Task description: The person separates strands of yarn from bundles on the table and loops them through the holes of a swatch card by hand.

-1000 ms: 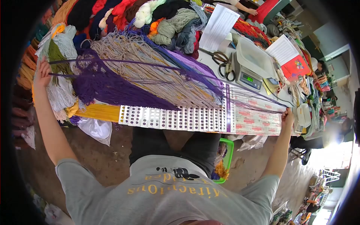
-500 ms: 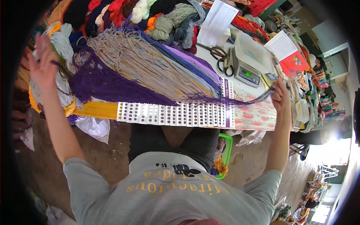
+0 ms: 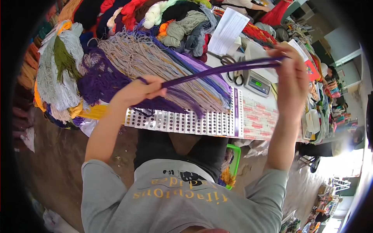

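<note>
A purple thread bundle (image 3: 221, 70) is stretched between my two hands above the table. My left hand (image 3: 142, 90) is closed round its lower left part, and loose purple ends hang below. At the right, my raised right hand (image 3: 290, 73) grips the other end, over the digital scale (image 3: 257, 82). Under the bundle lie long beige, blue and lilac threads (image 3: 155, 58). A dark purple thread pile (image 3: 101, 77) is to the left. White cards with rows of holes (image 3: 182, 122) line the table's front edge.
Scissors (image 3: 236, 77) lie left of the scale. A printed sheet (image 3: 228, 32) stands behind them, and a red booklet (image 3: 313, 70) is at the right. Coloured skeins (image 3: 171, 33) cover the back. Another person's arm (image 3: 259, 7) shows at the top. A green basket (image 3: 235, 155) is below the table.
My left hand, open half a second ago at the far left, has moved right and closed on the purple thread. My right hand has risen with its end, and the strands are now gathered and taut.
</note>
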Tool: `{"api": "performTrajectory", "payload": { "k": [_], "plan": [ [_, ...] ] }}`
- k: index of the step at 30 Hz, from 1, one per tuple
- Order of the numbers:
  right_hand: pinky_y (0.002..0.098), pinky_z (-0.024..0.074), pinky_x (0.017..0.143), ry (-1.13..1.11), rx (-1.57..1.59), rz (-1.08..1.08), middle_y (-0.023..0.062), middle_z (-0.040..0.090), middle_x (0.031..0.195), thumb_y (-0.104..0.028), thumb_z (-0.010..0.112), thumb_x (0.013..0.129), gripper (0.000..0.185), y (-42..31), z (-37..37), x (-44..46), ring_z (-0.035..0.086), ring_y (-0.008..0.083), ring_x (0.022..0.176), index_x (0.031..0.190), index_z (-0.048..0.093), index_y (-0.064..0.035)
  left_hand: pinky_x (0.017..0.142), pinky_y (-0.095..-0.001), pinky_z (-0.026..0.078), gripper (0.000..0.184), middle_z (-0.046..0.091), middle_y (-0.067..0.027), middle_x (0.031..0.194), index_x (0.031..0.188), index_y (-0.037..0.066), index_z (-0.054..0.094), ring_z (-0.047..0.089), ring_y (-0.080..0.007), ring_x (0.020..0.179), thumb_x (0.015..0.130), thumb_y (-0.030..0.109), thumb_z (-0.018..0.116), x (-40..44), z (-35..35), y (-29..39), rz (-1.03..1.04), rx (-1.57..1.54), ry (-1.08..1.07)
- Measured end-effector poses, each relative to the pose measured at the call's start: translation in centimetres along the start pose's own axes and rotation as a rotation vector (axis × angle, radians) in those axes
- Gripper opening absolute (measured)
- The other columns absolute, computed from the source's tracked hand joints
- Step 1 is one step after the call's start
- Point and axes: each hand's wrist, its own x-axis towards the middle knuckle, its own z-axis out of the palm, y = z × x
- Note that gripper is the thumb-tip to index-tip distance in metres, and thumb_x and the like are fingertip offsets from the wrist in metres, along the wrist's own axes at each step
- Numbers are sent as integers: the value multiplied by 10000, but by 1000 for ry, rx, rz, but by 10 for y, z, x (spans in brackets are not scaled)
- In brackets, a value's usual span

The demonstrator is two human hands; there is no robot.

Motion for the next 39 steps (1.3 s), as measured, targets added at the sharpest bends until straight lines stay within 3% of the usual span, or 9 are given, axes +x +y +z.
{"api": "performTrajectory", "payload": {
  "k": [3, 8, 14, 17, 21, 23, 26, 33, 39],
  "plan": [
    [590, 321, 1032, 258, 810, 178, 214, 511, 1220, -150, 485, 927, 217, 23, -68, -22, 418, 382, 1225, 1031, 539, 33, 496, -190, 218, 274, 403, 59, 588, 777, 22, 611, 313, -28, 540, 900, 253, 530, -27, -31, 2, 33, 171, 135],
    [274, 386, 668, 399, 1330, 199, 65, 488, 896, -98, 466, 930, 111, 59, -134, -66, 471, 168, 771, 968, 471, 6, 554, -207, 320, 197, 544, 25, 671, 813, 6, 626, 406, -41, 616, 866, 186, 567, -61, -49, 19, 17, 321, 233],
    [212, 298, 477, 895, 718, 213, 2, 437, 721, -235, 417, 970, 241, 133, -298, -127, 366, 101, 549, 813, 418, -52, 477, -168, 227, 267, 588, 18, 757, 936, 34, 633, 309, -10, 538, 915, 266, 503, -91, -83, 32, 61, 397, 663],
    [209, 268, 472, 807, 240, 289, -34, 383, 645, -250, 532, 923, 281, 95, -225, -108, 341, 72, 536, 714, 403, -113, 439, -173, 225, 402, 611, -52, 984, 1204, 21, 543, 292, -21, 494, 963, 318, 419, -74, -53, 29, 297, 221, 577],
    [203, 360, 563, 289, -256, 617, -45, 431, 667, -167, 528, 908, 170, 102, -73, -125, 392, 45, 610, 978, 625, -46, 379, -167, 231, 390, 594, -130, 1159, 1255, 65, 500, 304, -19, 426, 957, 302, 417, -25, 31, -7, -103, -141, 398],
    [242, 459, 691, 26, -202, 667, 3, 552, 687, -64, 535, 869, 81, 115, -9, -147, 533, 81, 676, 929, 581, -36, 391, -178, 243, 443, 538, -143, 1233, 1257, 54, 494, 336, -48, 456, 941, 363, 458, -8, 53, -43, -296, -453, 234],
    [253, 454, 583, -242, -94, 690, 65, 603, 667, -61, 569, 829, 248, 147, 53, -186, 590, 126, 604, 1049, 459, -38, 438, -205, 317, 527, 486, -120, 1286, 1313, 52, 397, 501, -108, 589, 949, 433, 416, 5, 76, -79, -516, -590, 111],
    [285, 458, 549, -182, -105, 825, 53, 633, 645, -187, 592, 841, 159, 171, 100, -210, 598, 167, 562, 906, 640, -50, 490, -215, 370, 550, 538, -70, 1228, 1328, 66, 386, 587, -122, 698, 948, 463, 386, 21, 99, -83, -663, -476, 152],
    [355, 475, 584, -129, -338, 720, 97, 646, 690, -245, 601, 830, 172, 166, 102, -210, 629, 278, 638, 870, 635, -81, 391, -209, 322, 255, 599, -95, 1022, 1050, 28, 528, 533, -109, 521, 919, 243, 490, 40, 108, -82, -580, -198, 188]
  ]
}}
